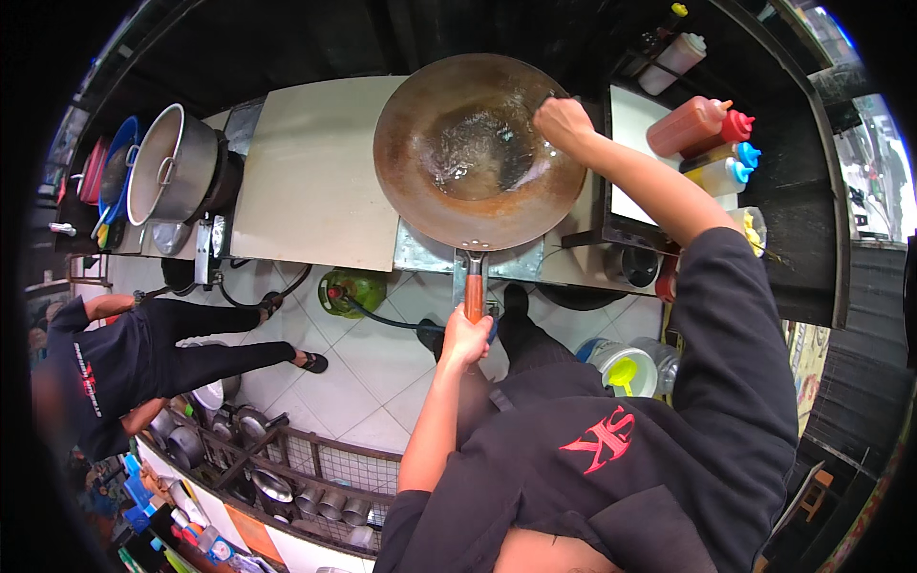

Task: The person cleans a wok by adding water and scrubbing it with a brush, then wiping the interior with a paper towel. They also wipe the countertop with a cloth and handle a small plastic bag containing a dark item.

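Observation:
A large carbon-steel wok [408, 179] sits over the counter before me, its inside browned and wet with shiny liquid in the bottom. My left hand [467, 336] is wrapped around its wooden handle [473, 290], which points towards my body. Over the wok's right side is my right hand [566, 123], with the fingers curled. A blurred dark shape [517, 154] shows below it in the wok. Whether the right hand grips something is hidden by the hand itself.
Squeeze bottles [688, 127] line a raised white shelf at right. A big aluminium pot [190, 172] stands at the counter's left. Below are a green gas cylinder [369, 290] with a hose and a white bucket [634, 358]. Another person [136, 351] stands at left, near a pot rack [322, 458].

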A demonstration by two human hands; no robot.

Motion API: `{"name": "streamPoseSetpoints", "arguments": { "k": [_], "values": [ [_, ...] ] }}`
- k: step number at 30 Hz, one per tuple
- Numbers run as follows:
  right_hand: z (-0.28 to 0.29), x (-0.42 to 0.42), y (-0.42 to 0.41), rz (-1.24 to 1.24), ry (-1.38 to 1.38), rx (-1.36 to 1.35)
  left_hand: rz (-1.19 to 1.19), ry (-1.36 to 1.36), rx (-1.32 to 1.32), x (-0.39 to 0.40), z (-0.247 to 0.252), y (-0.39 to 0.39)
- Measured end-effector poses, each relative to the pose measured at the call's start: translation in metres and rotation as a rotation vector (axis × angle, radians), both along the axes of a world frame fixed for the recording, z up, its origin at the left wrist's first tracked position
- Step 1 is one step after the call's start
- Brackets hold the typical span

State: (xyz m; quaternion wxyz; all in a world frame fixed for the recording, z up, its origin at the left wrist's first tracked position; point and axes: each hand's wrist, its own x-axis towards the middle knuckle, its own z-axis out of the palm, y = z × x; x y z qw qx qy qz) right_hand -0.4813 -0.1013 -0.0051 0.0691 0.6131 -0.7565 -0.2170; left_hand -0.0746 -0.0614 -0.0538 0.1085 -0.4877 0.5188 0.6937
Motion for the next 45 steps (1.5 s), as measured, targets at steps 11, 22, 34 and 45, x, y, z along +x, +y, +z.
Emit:
{"name": "streamPoseSetpoints", "arguments": {
  "k": [11, 22, 34, 45],
  "values": [
    [0.06, 0.132, 0.042, -0.128, -0.583, 0.318, -0.032, 0.002, 0.0, 0.0, 0.0, -0.003],
    [0.078, 0.089, 0.046, -0.114, -0.192, 0.34, -0.012, 0.03, 0.01, 0.004, -0.008, -0.003],
    [0.081, 0.063, 0.059, -0.066, -0.147, 0.198, -0.025, 0.025, -0.003, 0.002, -0.01, -0.002],
    [0.024, 0.154, 0.043, -0.402, -1.026, -0.211, -0.019, 0.027, 0.014, 0.0, 0.003, 0.0]
  ]
}}
